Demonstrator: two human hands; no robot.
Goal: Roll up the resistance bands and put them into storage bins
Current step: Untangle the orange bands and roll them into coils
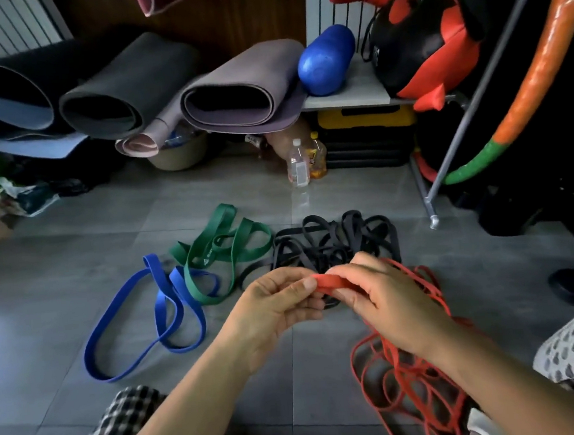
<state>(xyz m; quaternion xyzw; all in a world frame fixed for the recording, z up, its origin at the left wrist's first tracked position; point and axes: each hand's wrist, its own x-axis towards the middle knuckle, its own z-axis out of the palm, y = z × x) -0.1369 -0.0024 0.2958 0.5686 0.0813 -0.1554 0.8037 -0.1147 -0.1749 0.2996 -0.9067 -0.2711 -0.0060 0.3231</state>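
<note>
Both hands meet above the grey tiled floor, holding the end of a red resistance band [332, 282]. My left hand [279, 307] pinches that end between thumb and fingers. My right hand [384, 299] grips it from the right, fingers curled over it. The remaining red band trails down under my right forearm into a loose tangle [405, 390] on the floor. A blue band [159, 316] lies looped at the left, a green band [219, 246] lies behind it, and a pile of black bands [335, 241] lies beyond my hands.
Rolled yoga mats [124, 89] and a blue foam roller [324, 60] lie on a low shelf at the back. Two bottles [303, 164] stand on the floor beneath it, beside a yellow and black case [368, 135]. A metal rack leg [433, 219] stands at the right.
</note>
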